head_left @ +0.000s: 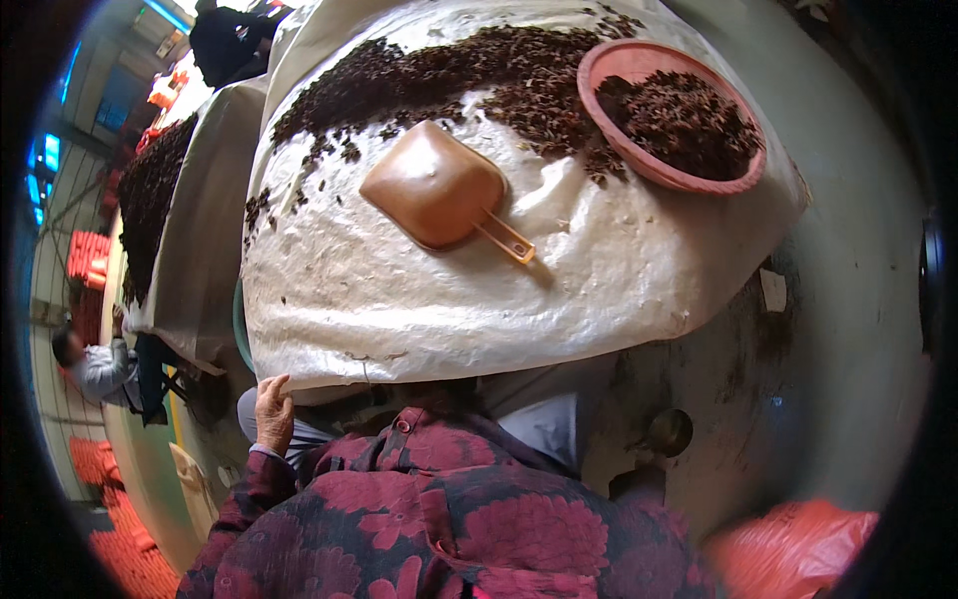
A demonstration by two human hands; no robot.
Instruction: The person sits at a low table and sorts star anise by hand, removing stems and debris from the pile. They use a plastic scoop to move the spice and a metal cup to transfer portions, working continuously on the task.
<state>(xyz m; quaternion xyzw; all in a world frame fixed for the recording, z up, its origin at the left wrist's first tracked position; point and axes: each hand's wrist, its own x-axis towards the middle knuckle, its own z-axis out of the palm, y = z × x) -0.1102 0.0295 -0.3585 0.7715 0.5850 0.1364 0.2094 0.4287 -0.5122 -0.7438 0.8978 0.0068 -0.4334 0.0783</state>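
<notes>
My left hand is at the near left corner of the white sheet, its fingers closed on the edge. My right hand is out of view. On the sheet, a shiny orange-brown plastic scoop lies upside down, its short handle toward the near right. Beyond it spreads a long heap of dark dried pieces, like star anise. At the back right a round pink plastic basin holds more of the same pieces.
Another covered table with dark pieces stands at the left, with a seated person beside it. A dark-clad person is at the back. Red bags are stacked leftward. A red plastic bag and small round object lie lower right.
</notes>
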